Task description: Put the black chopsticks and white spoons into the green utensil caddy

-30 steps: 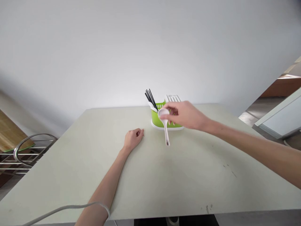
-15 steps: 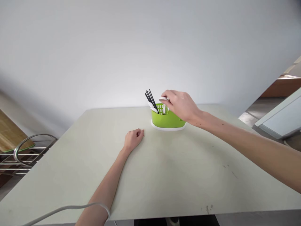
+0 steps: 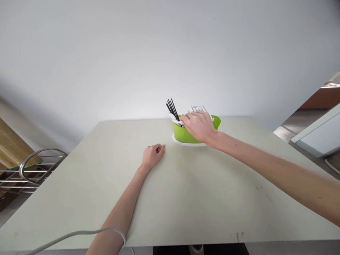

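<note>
A green utensil holder (image 3: 182, 135) on a white base (image 3: 186, 144) stands at the back of the table. Several black chopsticks (image 3: 172, 109) lean out of its left side, with white spoons (image 3: 175, 119) close by them. My right hand (image 3: 199, 126) reaches over the holder's front rim, fingers closed round the end of a white spoon, most of which the hand hides. Behind its knuckles rises a white slotted piece (image 3: 198, 108). My left hand (image 3: 153, 156) rests on the table, loosely curled with nothing visible in it, to the left of the holder.
The pale table (image 3: 170, 198) meets a white wall (image 3: 170, 53) at the back. A grey cable (image 3: 79, 232) crosses my left forearm. At the left stand a metal rack (image 3: 29, 173) and a wooden board (image 3: 16, 145). A white cabinet (image 3: 318, 131) is at the right.
My right hand has lowered with the white spoon into the holder. The white slotted piece and the holder's right end now show behind it. My left hand has stayed in place.
</note>
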Demonstrator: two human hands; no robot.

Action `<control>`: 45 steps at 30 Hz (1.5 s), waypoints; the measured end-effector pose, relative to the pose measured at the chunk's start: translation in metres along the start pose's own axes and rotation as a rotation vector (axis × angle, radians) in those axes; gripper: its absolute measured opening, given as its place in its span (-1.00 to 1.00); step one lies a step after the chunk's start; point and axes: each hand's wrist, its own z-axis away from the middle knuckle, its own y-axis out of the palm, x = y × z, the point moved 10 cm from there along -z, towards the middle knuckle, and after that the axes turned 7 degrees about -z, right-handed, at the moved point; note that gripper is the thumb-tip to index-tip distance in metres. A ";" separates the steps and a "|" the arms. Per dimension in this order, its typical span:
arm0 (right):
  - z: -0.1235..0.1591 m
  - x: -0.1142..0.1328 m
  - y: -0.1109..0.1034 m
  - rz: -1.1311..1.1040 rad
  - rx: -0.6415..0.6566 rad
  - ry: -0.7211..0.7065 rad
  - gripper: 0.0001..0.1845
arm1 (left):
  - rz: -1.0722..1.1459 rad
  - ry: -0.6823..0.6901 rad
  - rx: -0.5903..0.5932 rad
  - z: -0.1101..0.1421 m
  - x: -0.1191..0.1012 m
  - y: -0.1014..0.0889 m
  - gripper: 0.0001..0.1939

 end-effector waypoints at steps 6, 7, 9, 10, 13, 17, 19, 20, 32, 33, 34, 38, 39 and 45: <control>0.000 0.011 0.001 0.090 -0.047 -0.122 -0.59 | -0.009 -0.003 0.005 0.000 0.000 0.000 -0.53; 0.001 0.012 0.002 0.095 -0.042 -0.129 -0.58 | -0.010 -0.004 0.004 -0.001 0.000 0.000 -0.53; 0.003 0.013 0.006 0.084 -0.030 -0.140 -0.57 | -0.014 -0.002 0.003 -0.001 0.000 0.000 -0.53; 0.004 0.013 0.007 0.073 -0.027 -0.146 -0.58 | -0.017 0.000 0.002 -0.001 -0.001 0.000 -0.53; 0.008 0.012 0.007 0.029 -0.049 -0.159 -0.61 | -0.021 -0.001 0.004 -0.001 0.000 0.000 -0.53; 0.017 0.008 -0.001 -0.054 -0.145 -0.183 -0.70 | -0.014 -0.005 0.007 -0.001 0.000 0.000 -0.54; 0.023 0.004 -0.007 -0.083 -0.207 -0.195 -0.70 | -0.017 -0.005 0.008 -0.001 0.000 0.001 -0.54; 0.027 0.002 -0.009 -0.094 -0.234 -0.197 -0.68 | -0.021 -0.006 0.009 0.000 0.000 0.001 -0.54; 0.048 -0.040 0.016 -0.148 -0.186 -0.073 -0.22 | -0.049 0.003 0.018 0.000 -0.003 -0.001 -0.55; 0.049 -0.040 0.018 -0.142 -0.176 -0.065 -0.22 | -0.050 0.003 0.020 0.000 -0.003 -0.001 -0.55; 0.049 -0.041 0.019 -0.138 -0.170 -0.060 -0.23 | -0.052 0.002 0.021 0.000 -0.004 -0.002 -0.55; 0.050 -0.042 0.017 -0.125 -0.176 -0.054 -0.26 | -0.064 -0.001 0.021 0.001 -0.006 -0.004 -0.54; 0.051 -0.043 0.016 -0.122 -0.184 -0.051 -0.27 | -0.067 -0.001 0.020 0.002 -0.007 -0.004 -0.54; 0.057 -0.061 0.016 -0.111 -0.219 -0.023 -0.30 | -0.078 0.012 0.018 0.006 -0.005 -0.007 -0.54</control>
